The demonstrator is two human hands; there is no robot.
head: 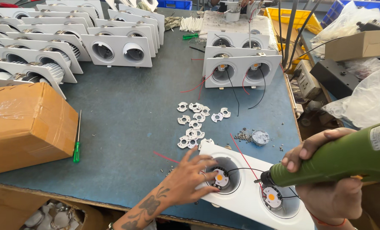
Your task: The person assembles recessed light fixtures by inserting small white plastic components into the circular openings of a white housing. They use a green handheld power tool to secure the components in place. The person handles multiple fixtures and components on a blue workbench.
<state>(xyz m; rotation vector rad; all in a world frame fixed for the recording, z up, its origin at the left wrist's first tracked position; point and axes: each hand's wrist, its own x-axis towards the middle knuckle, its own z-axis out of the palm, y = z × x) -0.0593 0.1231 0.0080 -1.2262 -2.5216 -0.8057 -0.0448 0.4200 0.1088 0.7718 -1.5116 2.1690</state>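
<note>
At the near edge of the counter (126, 127) we press our left hand (190, 176) flat, its fingers (200, 159) spread wide, on the white twin-hole lamp housing (249, 194) that lies there. Our right hand (326, 170) has its fingers wrapped around the green electric screwdriver (339, 159), its tip between the housing's two holes. Small white holder rings (196, 121) lie scattered just beyond the housing, toward the middle of the counter.

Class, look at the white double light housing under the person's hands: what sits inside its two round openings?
In the white housing, each opening holds a small white holder with an orange disc, plus thin black and red wires. The left hand covers one rim; the green power screwdriver hides part of the other.
</note>
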